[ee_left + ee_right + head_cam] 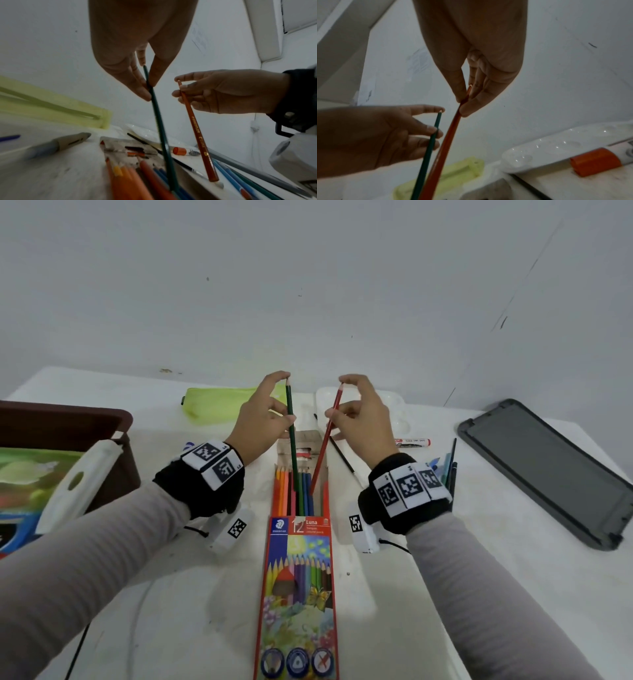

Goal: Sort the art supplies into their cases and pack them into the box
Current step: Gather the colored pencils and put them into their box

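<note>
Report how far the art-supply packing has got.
Done: most coloured pencils sit in the open red cardboard pencil case. In hand: the left hand pinches a dark green pencil, the right hand a red pencil, both angled into it. Left: the red-capped white marker, loose blue pens and brown box.

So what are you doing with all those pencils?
A person is putting coloured pencils into their case. The left hand pinches a green pencil and the right hand pinches a red pencil, both with their lower ends in the open pencil box on the table. Other pens lie loose nearby.
</note>
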